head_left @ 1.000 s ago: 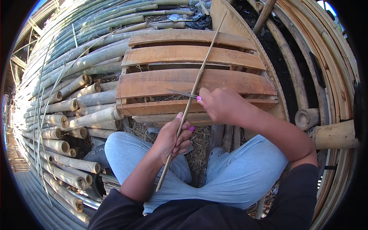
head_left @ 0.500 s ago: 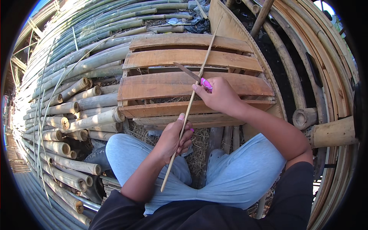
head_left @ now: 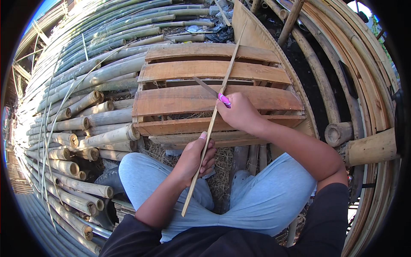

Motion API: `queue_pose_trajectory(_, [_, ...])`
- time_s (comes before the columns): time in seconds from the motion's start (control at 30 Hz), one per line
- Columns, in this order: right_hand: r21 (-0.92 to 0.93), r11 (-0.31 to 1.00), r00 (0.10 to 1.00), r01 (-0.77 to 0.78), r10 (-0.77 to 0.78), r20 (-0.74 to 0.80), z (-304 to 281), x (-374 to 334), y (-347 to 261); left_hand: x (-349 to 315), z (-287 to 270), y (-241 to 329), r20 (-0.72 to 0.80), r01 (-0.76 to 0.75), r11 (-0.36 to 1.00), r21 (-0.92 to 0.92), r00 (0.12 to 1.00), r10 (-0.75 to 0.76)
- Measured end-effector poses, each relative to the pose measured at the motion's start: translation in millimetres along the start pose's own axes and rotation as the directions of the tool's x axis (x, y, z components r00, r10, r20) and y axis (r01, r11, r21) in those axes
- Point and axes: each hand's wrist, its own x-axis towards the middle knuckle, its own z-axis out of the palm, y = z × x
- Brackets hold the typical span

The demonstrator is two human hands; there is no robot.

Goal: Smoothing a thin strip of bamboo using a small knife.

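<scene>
My left hand (head_left: 198, 158) is closed round the lower part of a long thin bamboo strip (head_left: 211, 122), thumb on top. The strip slants from above my lap up across a slatted wooden crate (head_left: 180, 99). My right hand (head_left: 238, 110) grips a knife (head_left: 205, 87) by its handle, which shows pink and white at the front. Its dark blade points up and left and lies against the strip, just above the crate's wide slat. Part of the handle is hidden inside my fingers.
Stacked bamboo poles (head_left: 107, 132) fill the left side, with thin loose strips (head_left: 48, 128) over them. A curved tan panel (head_left: 274, 47) stands behind the crate's right end. Long bamboo lengths (head_left: 314, 64) run along the right, near a thick cut bamboo piece (head_left: 371, 147).
My right hand and the knife have slid slightly down and left along the bamboo strip. The left hand keeps its hold in nearly the same place.
</scene>
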Motion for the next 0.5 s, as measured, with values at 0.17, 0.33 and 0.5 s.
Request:
queue_pose_trajectory(0.17, [0.056,0.998,0.995,-0.021,0.026,-0.099,4.7,7.6,8.6,-0.3,-1.1,0.7,0.003,-0.001,1.000,-0.004,1.000,0.001])
queue_pose_trajectory(0.33, [0.033,0.999,0.976,-0.018,0.025,-0.219,-1.6,27.2,17.0,-2.8,-1.6,0.6,0.016,-0.030,0.998,0.058,0.999,0.029])
queue_pose_trajectory(0.5, [-0.045,0.998,0.953,0.031,-0.043,-0.300,-4.9,32.1,13.6,-10.3,3.1,8.3,0.020,-0.042,0.994,0.104,0.999,0.041])
